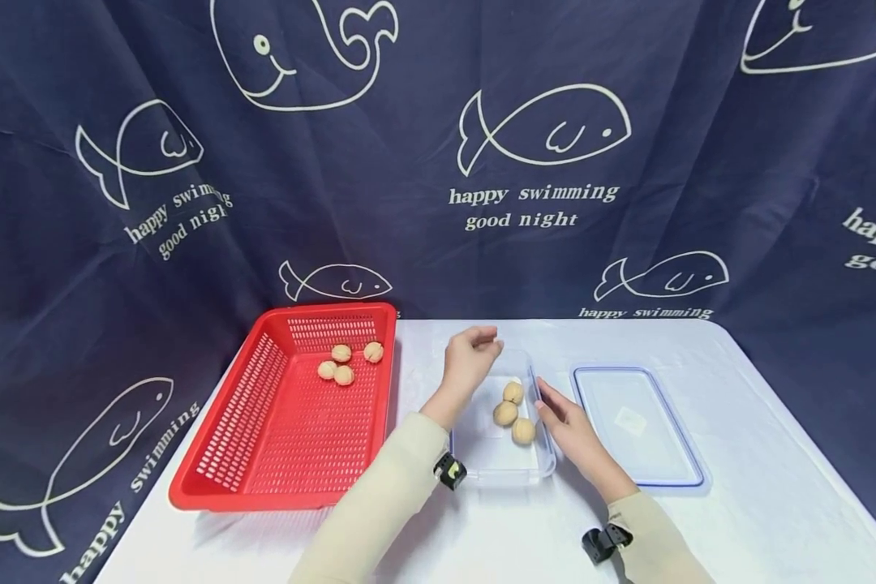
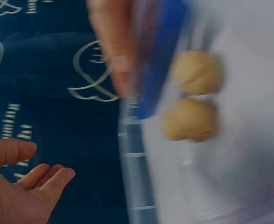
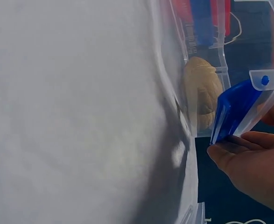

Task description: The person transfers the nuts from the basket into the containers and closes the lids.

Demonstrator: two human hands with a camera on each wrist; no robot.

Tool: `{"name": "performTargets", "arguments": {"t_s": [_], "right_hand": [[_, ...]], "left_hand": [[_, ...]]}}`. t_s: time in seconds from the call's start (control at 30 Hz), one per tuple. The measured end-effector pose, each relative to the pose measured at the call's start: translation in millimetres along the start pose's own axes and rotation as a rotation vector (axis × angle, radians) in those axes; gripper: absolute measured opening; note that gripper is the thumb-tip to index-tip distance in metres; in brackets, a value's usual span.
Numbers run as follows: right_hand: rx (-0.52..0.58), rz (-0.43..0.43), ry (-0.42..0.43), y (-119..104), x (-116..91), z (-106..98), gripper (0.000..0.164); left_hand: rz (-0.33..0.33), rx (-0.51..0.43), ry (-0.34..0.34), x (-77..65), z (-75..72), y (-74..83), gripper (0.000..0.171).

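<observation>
A clear plastic container [image 1: 482, 470] stands on the table with three walnuts [image 1: 523, 431] in it. My left hand [image 1: 470, 361] is above its far left part, fingers loosely bent. In the left wrist view, the thumb and fingers of that left hand [image 2: 29, 182] are apart with nothing between them. At the container's right side, my right hand [image 1: 573, 430] has its fingertips against the wall. The right wrist view shows the right hand [image 3: 253, 158] touching a blue side clasp [image 3: 237, 107], a walnut [image 3: 202, 93] visible through the plastic.
To the left sits a red perforated basket [image 1: 299, 462] with several walnuts [image 1: 343, 375] in its far right part. A clear lid with a blue rim [image 1: 635, 430] lies flat right of the container. A dark blue printed curtain [image 1: 423, 243] hangs behind the white table [image 1: 730, 519].
</observation>
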State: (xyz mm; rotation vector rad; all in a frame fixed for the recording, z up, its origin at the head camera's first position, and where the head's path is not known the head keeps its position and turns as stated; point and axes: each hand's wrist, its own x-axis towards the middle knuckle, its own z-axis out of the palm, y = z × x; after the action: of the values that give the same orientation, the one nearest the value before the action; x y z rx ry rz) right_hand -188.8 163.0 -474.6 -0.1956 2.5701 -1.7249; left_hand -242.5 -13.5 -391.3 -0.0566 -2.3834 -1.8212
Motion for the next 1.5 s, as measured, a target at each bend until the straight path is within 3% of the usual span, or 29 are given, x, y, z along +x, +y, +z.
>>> {"name": "performTargets", "arguments": {"t_s": [0.13, 0.27, 0.43, 0.63, 0.8, 0.9, 1.03, 1.33, 1.5], "right_hand": [[-0.002, -0.012, -0.005, -2, 3, 0, 0.050], [0.007, -0.021, -0.002, -2, 6, 2, 0.049], [0.009, -0.023, 0.021, -1, 10, 5, 0.048], [0.012, -0.003, 0.031, 0, 14, 7, 0.048], [-0.001, -0.003, 0.030, 0, 15, 6, 0.047], [-0.016, -0.012, 0.046, 0, 15, 4, 0.046], [-0.022, -0.019, 0.055, 0, 13, 0, 0.046], [-0.037, -0.022, 0.043, -3, 11, -2, 0.046], [-0.018, -0.023, 0.035, -3, 11, 0, 0.046]], "left_hand": [[0.036, -0.086, 0.012, 15.3, -16.5, 23.5, 0.023], [0.062, -0.118, 0.051, 29.2, -41.0, 35.0, 0.025], [0.063, -0.141, 0.101, 39.5, -73.6, 35.6, 0.026], [0.076, -0.128, 0.138, 49.0, -115.3, 25.9, 0.027], [0.047, -0.110, 0.090, 57.9, -158.3, 11.5, 0.030], [0.040, -0.106, 0.055, 63.6, -182.2, -3.8, 0.033], [0.010, -0.132, 0.071, 70.9, -206.0, -30.2, 0.036], [-0.179, -0.229, 0.170, 71.0, -232.0, -82.7, 0.039], [-0.270, -0.121, 0.184, 66.3, -241.6, -105.9, 0.038]]}}
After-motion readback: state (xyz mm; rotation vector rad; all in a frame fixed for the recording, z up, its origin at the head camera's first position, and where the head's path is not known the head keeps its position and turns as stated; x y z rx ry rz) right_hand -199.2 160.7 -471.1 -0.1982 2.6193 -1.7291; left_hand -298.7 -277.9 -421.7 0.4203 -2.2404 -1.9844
